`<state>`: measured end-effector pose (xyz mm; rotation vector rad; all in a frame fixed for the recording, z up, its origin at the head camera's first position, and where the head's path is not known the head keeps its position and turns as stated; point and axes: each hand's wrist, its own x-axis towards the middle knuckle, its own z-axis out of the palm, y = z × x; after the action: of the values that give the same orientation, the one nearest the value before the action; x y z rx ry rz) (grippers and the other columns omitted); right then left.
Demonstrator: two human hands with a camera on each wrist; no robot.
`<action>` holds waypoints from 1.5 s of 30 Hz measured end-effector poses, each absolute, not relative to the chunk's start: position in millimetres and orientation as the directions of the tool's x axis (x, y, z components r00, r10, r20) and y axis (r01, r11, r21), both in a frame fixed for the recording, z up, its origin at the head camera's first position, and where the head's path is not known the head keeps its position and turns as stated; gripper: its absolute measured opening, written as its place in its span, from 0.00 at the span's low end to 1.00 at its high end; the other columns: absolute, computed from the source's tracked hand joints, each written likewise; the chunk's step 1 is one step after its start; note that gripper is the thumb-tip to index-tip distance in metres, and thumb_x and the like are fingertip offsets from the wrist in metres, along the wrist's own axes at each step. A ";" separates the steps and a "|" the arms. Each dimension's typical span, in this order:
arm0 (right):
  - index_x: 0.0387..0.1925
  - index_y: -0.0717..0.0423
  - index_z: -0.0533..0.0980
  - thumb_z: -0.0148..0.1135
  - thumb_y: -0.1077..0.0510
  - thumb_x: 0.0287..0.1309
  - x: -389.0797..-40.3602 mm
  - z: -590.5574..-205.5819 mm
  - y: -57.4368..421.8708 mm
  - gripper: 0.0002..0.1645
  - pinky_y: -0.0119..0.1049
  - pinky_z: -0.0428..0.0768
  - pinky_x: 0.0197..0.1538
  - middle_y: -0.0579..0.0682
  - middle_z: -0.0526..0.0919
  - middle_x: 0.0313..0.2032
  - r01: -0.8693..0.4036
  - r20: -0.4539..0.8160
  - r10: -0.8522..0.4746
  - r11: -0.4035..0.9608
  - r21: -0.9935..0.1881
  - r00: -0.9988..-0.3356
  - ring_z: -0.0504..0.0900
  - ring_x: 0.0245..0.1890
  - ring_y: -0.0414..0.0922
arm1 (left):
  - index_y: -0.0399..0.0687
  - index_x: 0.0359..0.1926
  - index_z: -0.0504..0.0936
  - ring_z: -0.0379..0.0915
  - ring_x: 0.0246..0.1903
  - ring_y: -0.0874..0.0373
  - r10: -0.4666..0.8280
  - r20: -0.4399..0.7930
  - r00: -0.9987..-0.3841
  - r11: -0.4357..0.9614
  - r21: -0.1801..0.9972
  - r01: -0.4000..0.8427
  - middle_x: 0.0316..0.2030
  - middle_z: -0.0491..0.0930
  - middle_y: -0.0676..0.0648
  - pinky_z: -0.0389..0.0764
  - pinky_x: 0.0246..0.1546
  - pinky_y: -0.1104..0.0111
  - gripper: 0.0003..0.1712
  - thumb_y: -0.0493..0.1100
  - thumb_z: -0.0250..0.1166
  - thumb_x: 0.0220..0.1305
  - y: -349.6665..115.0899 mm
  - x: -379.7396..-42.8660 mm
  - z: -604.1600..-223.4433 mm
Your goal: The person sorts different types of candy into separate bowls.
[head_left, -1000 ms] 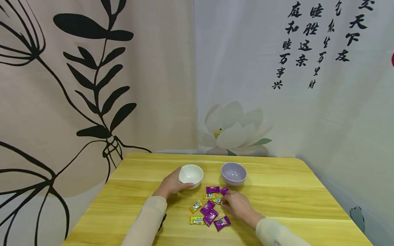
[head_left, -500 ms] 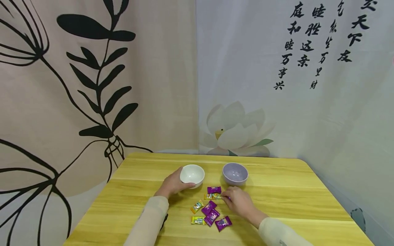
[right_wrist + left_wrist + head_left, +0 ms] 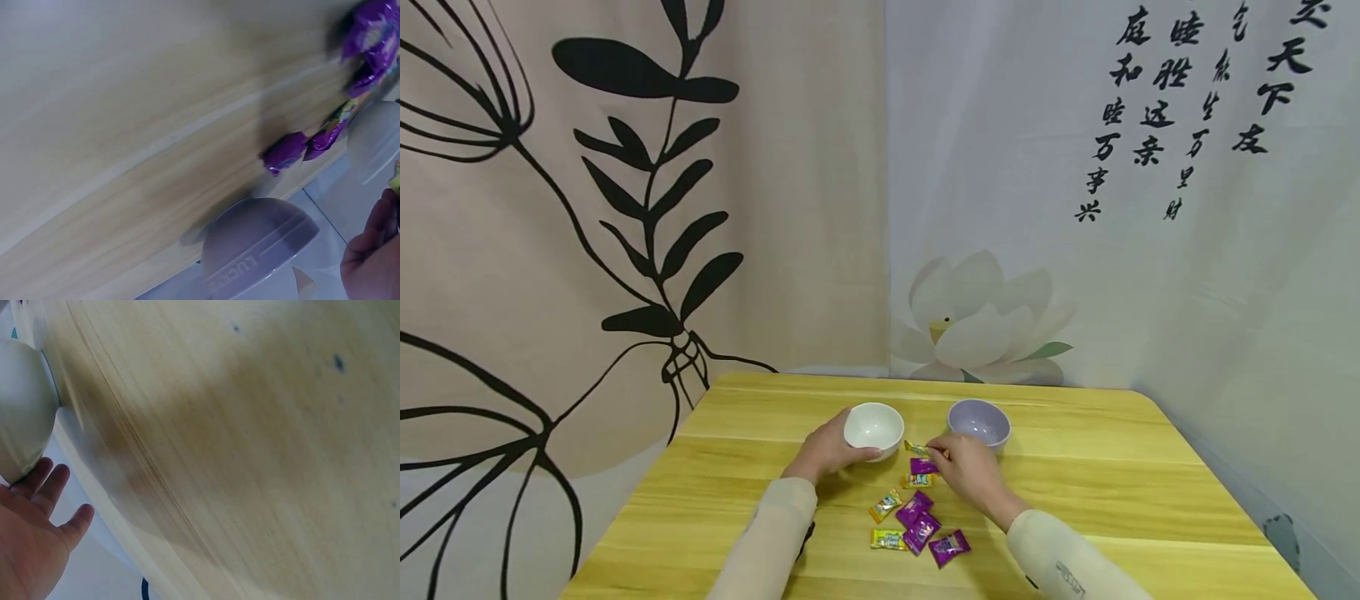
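My left hand (image 3: pixel 829 448) grips the side of a white bowl (image 3: pixel 875 427), thumb along its front. In the left wrist view some of the fingers (image 3: pixel 53 487) lie at the bowl's underside. Between thumb and fingers of my right hand (image 3: pixel 968 471) is a yellow-wrapped candy (image 3: pixel 916 448), held just right of the white bowl. Its yellow edge also shows at the right border of the right wrist view. Right below the held candy lie a purple-wrapped candy (image 3: pixel 923 466) and another yellow-wrapped candy (image 3: pixel 917 481).
A lavender bowl (image 3: pixel 979 421) stands behind my right hand. Nearer me on the wooden table (image 3: pixel 1112 492) lie more purple candies (image 3: pixel 950 547) and yellow candies (image 3: pixel 888 539), some overlapping. A printed curtain (image 3: pixel 812 208) hangs behind the table.
My right hand has picked up a yellow candy and moved it up and left, beside the white bowl. A purple candy has left its place near the lavender bowl. My left hand still holds the white bowl.
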<state>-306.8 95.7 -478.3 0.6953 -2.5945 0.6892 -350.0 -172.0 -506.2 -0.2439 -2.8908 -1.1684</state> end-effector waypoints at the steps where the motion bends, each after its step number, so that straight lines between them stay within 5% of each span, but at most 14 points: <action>1: 0.39 0.51 0.87 0.66 0.56 0.64 -308.9 -478.1 93.4 0.06 0.36 0.81 0.36 0.43 0.87 0.34 -0.536 0.454 -0.355 0.760 -0.369 -0.817 0.82 0.31 0.37 | 0.48 0.72 0.64 0.73 0.57 0.46 0.140 0.073 -0.988 0.707 0.691 0.151 0.60 0.76 0.45 0.73 0.57 0.47 0.61 0.71 0.76 0.41 -171.5 -349.4 -505.3; 15: 0.39 0.52 0.87 0.63 0.53 0.66 -336.9 -465.8 52.7 0.10 0.44 0.81 0.40 0.46 0.88 0.35 -0.429 0.413 -0.220 0.734 -0.526 -0.884 0.85 0.35 0.45 | 0.48 0.68 0.67 0.75 0.52 0.48 0.145 0.083 -0.986 0.724 0.670 0.163 0.55 0.78 0.46 0.75 0.53 0.49 0.57 0.70 0.77 0.42 -169.6 -346.2 -501.5; 28: 0.50 0.59 0.83 0.62 0.54 0.66 -344.7 -472.1 60.1 0.16 0.50 0.81 0.48 0.52 0.87 0.42 -0.377 0.338 -0.211 0.734 -0.565 -0.917 0.84 0.44 0.52 | 0.48 0.69 0.67 0.75 0.52 0.47 0.129 0.071 -0.989 0.726 0.672 0.143 0.54 0.79 0.46 0.75 0.53 0.49 0.57 0.71 0.76 0.43 -169.8 -345.3 -501.6; 45: 0.48 0.61 0.83 0.66 0.56 0.63 -328.0 -491.5 85.4 0.15 0.40 0.82 0.41 0.51 0.86 0.42 -0.461 0.267 -0.381 0.638 -0.617 -0.885 0.82 0.38 0.45 | 0.47 0.71 0.64 0.75 0.52 0.48 0.126 0.039 -0.991 0.724 0.680 0.119 0.56 0.78 0.46 0.75 0.54 0.49 0.60 0.69 0.77 0.42 -169.4 -346.2 -500.9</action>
<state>-328.0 85.4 -491.5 0.7063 -2.7405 1.0793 -346.2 -169.4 -500.9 -0.2084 -2.9260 -1.1522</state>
